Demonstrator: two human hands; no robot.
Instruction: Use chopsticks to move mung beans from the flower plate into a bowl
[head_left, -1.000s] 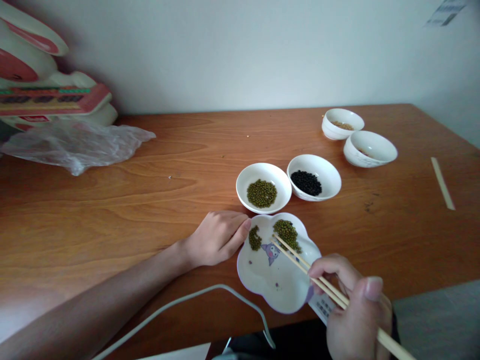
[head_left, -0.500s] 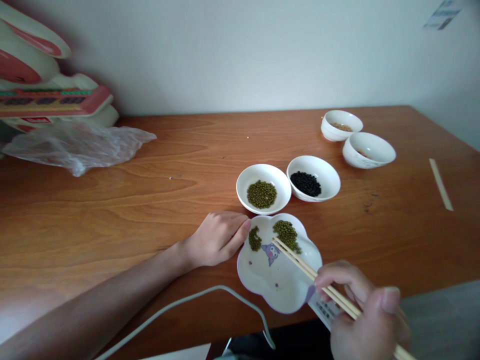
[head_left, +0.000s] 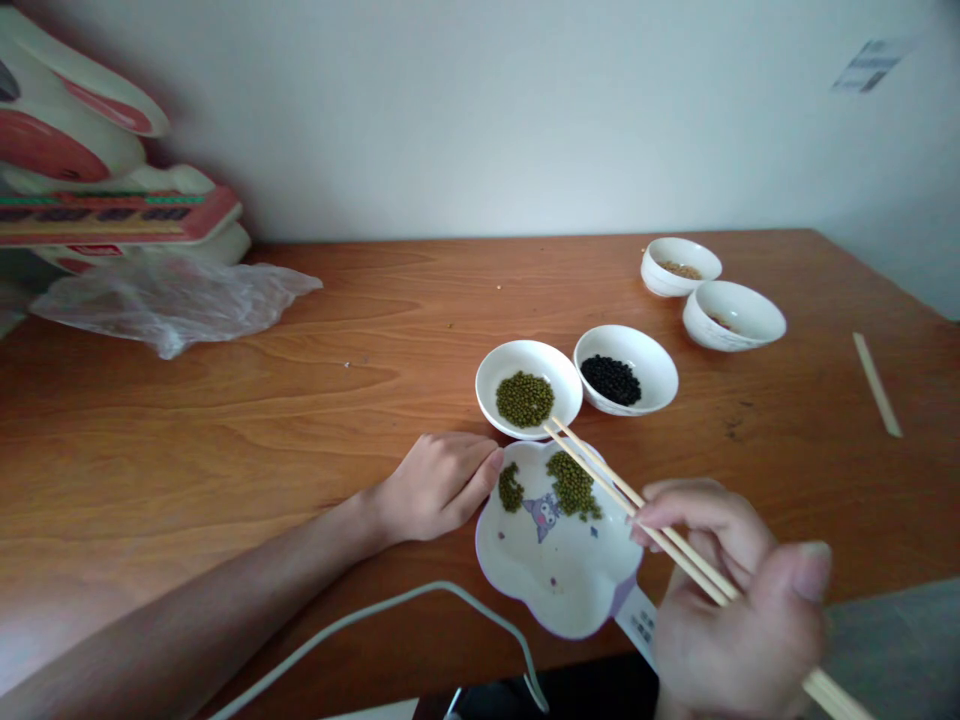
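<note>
My right hand grips a pair of wooden chopsticks. Their tips, slightly apart, reach over the near rim of a white bowl that has green mung beans in it. Whether a bean is between the tips cannot be made out. Below the chopsticks lies a white flower-shaped plate with a purple edge and a cartoon print. Two groups of mung beans rest in its far part. My left hand is closed at the plate's upper left rim, its fingertips partly hidden.
A bowl of black beans stands right of the mung bean bowl. Two more white bowls are farther back, with a flat pale stick to their right. A white cable curves in front. A plastic bag and rabbit-shaped toy sit left.
The chopstick tips have moved from over the beans in the plate up to the near rim of the mung bean bowl. My left hand stays at the plate. The view has shifted slightly.
</note>
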